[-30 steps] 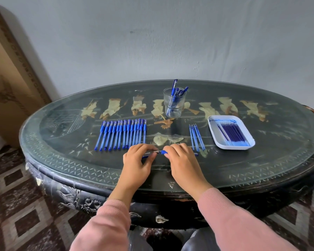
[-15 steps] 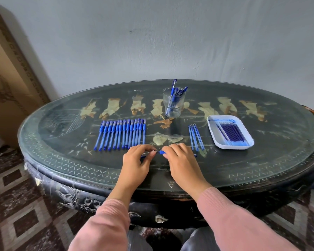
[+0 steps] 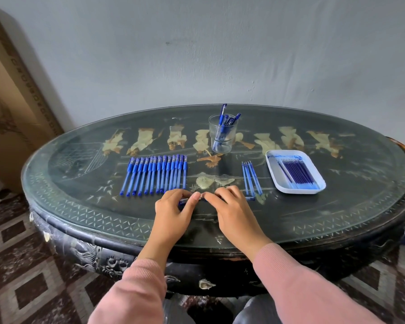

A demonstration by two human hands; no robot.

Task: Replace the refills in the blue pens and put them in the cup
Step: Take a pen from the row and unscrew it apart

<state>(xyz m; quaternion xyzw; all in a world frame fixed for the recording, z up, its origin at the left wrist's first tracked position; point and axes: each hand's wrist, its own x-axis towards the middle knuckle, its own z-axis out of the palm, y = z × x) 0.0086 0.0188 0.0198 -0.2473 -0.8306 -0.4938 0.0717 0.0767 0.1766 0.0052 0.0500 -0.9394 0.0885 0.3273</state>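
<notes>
Blue pens point(image 3: 156, 176) lie side by side in a tight row just beyond the left hand point(image 3: 171, 211), on an oval counter point(image 3: 80, 206) of dark lacquer under a glossy top, with pale inlaid figures and a carved rim. Beyond the right hand point(image 3: 234, 211) and off to its right sits a white, round-cornered tray point(image 3: 270, 164). It holds a bundle of dark blue refills point(image 3: 297, 171), and its floor is smeared with blue ink. Farther back, ahead of both hands, stands a clear cup point(image 3: 221, 141) with several capped pens point(image 3: 222, 120) leaning in it. Just beyond the right hand lie a few thin loose refills point(image 3: 251, 177), parallel. Both hands, close together, curl their fingers round a single pen point(image 3: 182, 201) lying crosswise on the counter.
</notes>
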